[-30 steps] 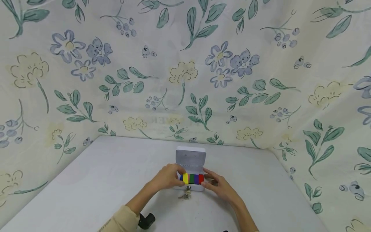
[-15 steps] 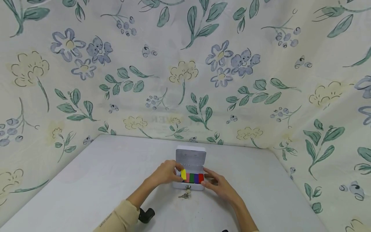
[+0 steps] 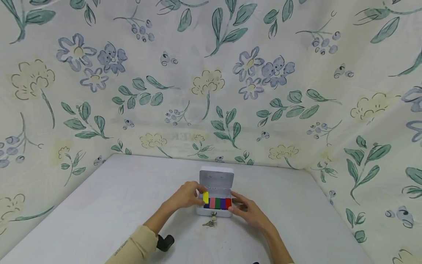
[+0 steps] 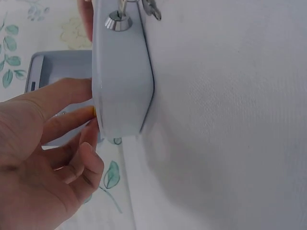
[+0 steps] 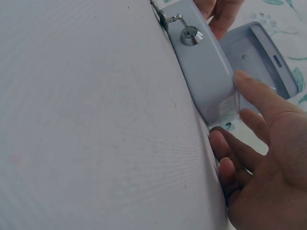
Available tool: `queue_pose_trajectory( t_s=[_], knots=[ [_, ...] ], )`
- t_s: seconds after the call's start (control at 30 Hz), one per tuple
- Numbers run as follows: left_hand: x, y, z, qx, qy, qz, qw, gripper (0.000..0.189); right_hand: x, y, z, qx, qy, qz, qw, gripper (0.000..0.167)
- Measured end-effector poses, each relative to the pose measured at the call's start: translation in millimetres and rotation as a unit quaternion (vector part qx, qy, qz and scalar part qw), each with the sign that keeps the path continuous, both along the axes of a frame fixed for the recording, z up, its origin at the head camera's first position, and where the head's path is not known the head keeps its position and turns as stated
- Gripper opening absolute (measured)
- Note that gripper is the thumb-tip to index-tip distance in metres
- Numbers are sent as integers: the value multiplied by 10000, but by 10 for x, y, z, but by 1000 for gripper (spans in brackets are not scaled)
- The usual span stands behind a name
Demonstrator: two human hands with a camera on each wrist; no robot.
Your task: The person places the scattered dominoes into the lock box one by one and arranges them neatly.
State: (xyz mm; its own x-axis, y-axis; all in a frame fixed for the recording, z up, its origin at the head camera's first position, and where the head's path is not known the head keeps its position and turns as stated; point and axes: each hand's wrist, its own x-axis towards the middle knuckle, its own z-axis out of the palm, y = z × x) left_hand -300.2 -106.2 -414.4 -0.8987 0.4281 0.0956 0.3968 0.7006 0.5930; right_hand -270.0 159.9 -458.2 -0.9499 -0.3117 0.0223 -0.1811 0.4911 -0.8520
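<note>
A small pale grey metal lock box (image 3: pixel 218 213) stands on the table, its lid (image 3: pixel 216 179) raised at the back. Inside, colored blocks form a row: dark blue, pink (image 3: pixel 212 203), green (image 3: pixel 218 203), purple and red (image 3: pixel 228 204). My left hand (image 3: pixel 186 195) pinches a yellow block (image 3: pixel 206 198) between thumb and fingers, tilted above the dark blue one at the box's left end. Only a sliver of yellow shows in the left wrist view, behind the box wall. My right hand (image 3: pixel 252 212) holds the box's right end, thumb at the front corner, index finger farther back.
Keys (image 3: pixel 208 223) hang from the lock (image 5: pixel 191 36) on the box's front. A black object (image 3: pixel 165 242) lies by the left sleeve (image 3: pixel 135 245). Behind the white table (image 3: pixel 148 176) rises a floral cloth (image 3: pixel 211 110).
My left hand has lifted the yellow block a little and moved it left, uncovering the pink block and then the dark blue one. The right hand has stayed at the box's right end.
</note>
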Motion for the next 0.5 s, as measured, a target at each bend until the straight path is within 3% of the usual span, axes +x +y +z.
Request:
queue_pose_trajectory(
  t_s=[0.3, 0.5],
  knots=[
    [-32, -29, -48, -70, 235, 85, 9997, 35, -16, -8, -8, 128, -40, -51, 9999, 65],
    [-26, -35, -37, -29, 115, 256, 9996, 38, -35, 0, -27, 198, 9, 4, 9998, 66]
  ],
)
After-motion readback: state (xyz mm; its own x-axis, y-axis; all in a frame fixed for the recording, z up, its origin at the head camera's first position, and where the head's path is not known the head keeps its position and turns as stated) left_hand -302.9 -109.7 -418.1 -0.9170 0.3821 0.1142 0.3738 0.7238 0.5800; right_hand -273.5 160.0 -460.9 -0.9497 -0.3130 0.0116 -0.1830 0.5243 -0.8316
